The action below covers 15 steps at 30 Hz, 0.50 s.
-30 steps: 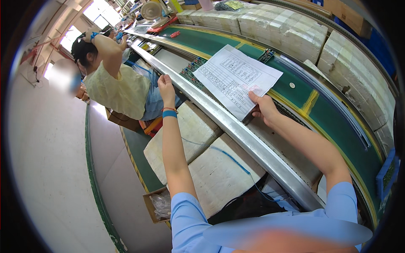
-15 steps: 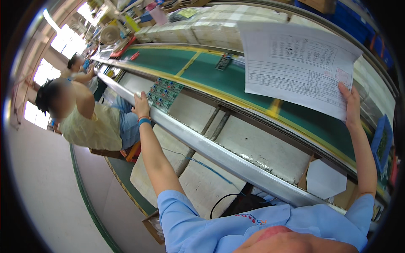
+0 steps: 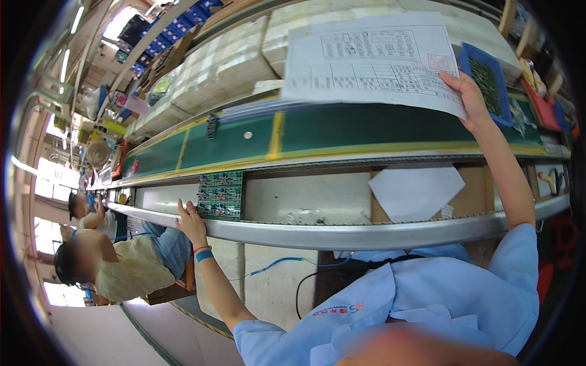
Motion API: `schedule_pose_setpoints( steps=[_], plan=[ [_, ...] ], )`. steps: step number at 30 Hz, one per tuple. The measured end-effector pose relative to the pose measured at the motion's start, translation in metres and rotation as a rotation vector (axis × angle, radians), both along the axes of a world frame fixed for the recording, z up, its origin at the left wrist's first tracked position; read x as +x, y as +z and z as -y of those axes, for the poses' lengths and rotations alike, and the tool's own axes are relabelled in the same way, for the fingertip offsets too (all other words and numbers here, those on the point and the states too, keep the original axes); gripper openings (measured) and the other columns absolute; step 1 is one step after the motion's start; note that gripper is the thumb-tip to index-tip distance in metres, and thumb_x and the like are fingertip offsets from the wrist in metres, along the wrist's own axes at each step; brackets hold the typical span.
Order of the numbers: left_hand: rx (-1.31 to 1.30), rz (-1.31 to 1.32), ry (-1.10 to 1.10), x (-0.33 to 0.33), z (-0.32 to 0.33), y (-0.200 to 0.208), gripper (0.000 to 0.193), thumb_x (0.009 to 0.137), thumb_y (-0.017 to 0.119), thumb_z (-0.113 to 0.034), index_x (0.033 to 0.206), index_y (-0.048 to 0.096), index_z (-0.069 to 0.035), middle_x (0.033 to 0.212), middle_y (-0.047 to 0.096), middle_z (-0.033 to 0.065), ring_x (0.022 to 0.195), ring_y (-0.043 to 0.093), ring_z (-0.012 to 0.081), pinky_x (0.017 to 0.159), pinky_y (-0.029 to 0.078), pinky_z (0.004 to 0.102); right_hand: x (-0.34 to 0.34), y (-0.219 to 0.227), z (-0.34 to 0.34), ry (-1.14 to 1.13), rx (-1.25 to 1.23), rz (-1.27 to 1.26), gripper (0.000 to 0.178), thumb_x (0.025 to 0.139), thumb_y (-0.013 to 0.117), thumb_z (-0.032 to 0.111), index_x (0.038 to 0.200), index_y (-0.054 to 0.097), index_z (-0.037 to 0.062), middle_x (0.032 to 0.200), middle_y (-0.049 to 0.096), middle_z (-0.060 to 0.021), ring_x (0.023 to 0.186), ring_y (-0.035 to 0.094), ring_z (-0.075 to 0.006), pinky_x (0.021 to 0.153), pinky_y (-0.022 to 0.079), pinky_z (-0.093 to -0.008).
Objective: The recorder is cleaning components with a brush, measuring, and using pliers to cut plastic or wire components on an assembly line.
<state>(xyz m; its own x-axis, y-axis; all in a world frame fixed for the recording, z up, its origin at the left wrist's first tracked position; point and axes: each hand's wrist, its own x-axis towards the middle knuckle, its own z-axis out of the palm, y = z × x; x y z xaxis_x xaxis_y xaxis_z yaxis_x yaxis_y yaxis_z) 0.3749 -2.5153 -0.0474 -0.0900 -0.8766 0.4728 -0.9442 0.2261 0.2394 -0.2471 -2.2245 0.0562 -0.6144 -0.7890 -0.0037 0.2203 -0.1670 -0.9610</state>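
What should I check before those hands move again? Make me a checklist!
1. Paper held: ok, the right hand grips it near its lower right corner.
2. Green circuit board uncovered by the paper: ok.
3. Left hand off that board: cannot tell; it's right by the lower left corner.
4. Blue wristband on the left wrist: ok.
5. Green belt free of loose bits: not ok, a small white disc lies there.

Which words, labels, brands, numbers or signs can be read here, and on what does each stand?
White sheet in the right hand: printed table and diagram, too small and blurred to read.
Red stamp on this sheet: also unreadable.
Light blue shirt: red and blue lettering, too small to read surely.
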Motion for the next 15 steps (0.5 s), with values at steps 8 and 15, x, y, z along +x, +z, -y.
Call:
schedule_pose_setpoints(
  steps=[8, 15],
  plan=[
    [0.060, 0.208, -0.390, -0.117, -0.105, 0.033, 0.050, 0.099, 0.047, -0.030, 0.141, 0.036, -0.005, 0.078, 0.069, 0.0068, 0.078, 0.066, 0.0207, 0.107, 0.025, 0.0450, -0.017, -0.008, -0.079, -0.081, -0.011, -0.103, 0.031, 0.093, 0.058, 0.019, 0.116, 0.057, -0.0014, 0.109, 0.065, -0.0092, 0.092, 0.063, -0.0119, 0.081, 0.050, -0.0250],
    [0.098, 0.275, -0.757, -0.224, -0.185, 0.060, 0.066, 0.094, 0.054, -0.036, 0.143, 0.029, 0.000, 0.067, 0.066, 0.0077, 0.071, 0.066, 0.0239, 0.104, 0.032, 0.0443, -0.028, -0.020, -0.110, -0.152, 0.032, -0.218, 0.032, 0.092, 0.060, 0.019, 0.116, 0.057, -0.0015, 0.109, 0.065, -0.0084, 0.093, 0.060, -0.0104, 0.083, 0.047, -0.0235]
  ],
)
